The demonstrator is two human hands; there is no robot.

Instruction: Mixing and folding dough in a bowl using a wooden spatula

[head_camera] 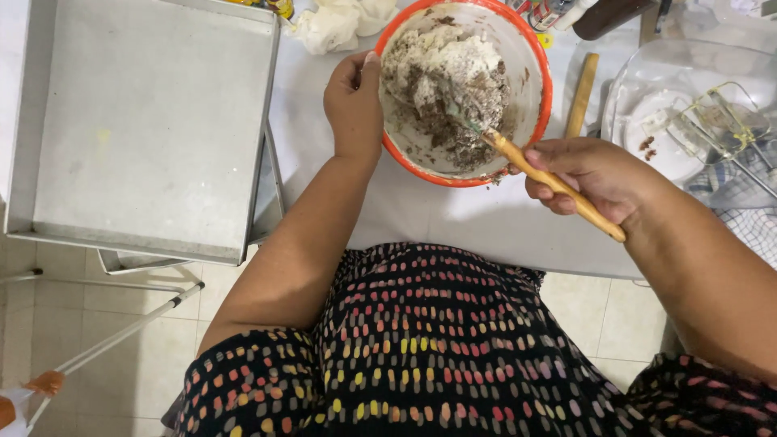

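An orange-rimmed bowl (530,61) with a white inside stands on the white table, holding a lumpy mix of white flour and brown dough (449,81). My left hand (354,101) grips the bowl's left rim, thumb over the edge. My right hand (591,178) is closed around the wooden handle of a spatula (550,182), whose head is buried in the mix near the bowl's lower right.
A large grey metal baking tray (146,121) lies at the left, over another tray's edge. A clear glass bowl (688,89) with mixer beaters sits at the right, a wooden stick (581,93) beside it. Crumpled white paper (336,24) lies at the back. The floor is tiled.
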